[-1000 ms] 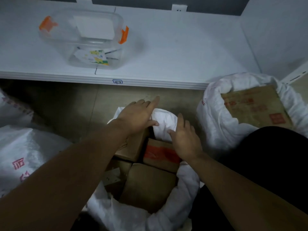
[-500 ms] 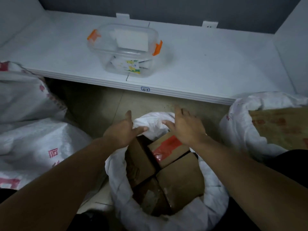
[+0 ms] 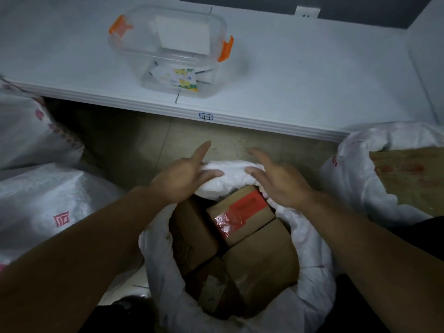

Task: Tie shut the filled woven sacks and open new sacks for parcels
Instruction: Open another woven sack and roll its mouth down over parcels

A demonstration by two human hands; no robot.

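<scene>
The filled woven sack (image 3: 312, 272) is standing on the floor (image 3: 187, 140) just before the person, below the worktop (image 3: 312, 80). Its long axis is running upright and its mouth is facing up, so the cardboard parcels (image 3: 240, 212) are showing. Both hands are meeting the far side of its rolled-down rim (image 3: 230, 169), likely to unroll spare cloth for tying. The left hand (image 3: 182, 179) is laying its thumb across the roll; whether its hidden fingers are gripping I cannot tell. The right hand (image 3: 278, 181) is resting there, fingers straight and spread.
</scene>
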